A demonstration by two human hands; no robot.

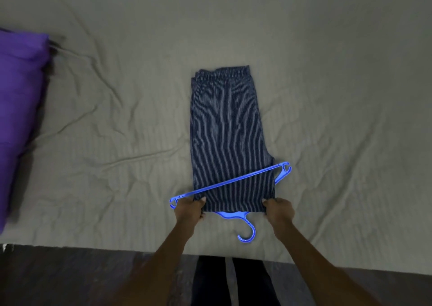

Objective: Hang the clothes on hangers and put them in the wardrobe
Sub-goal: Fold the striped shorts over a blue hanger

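Note:
Dark blue pinstriped trousers lie folded lengthwise on the bed, waistband at the far end. A bright blue plastic hanger lies across their near end; its bar runs slantwise over the cloth and its hook points toward me. My left hand pinches the near left corner of the trousers, beside the hanger's left tip. On the opposite corner my right hand pinches the cloth the same way. The hanger's shoulder part is mostly hidden under the cloth.
The bed is covered with a wrinkled beige sheet. A purple pillow lies at the left edge. The bed's near edge runs just below the hanger hook, with dark floor and my legs beneath.

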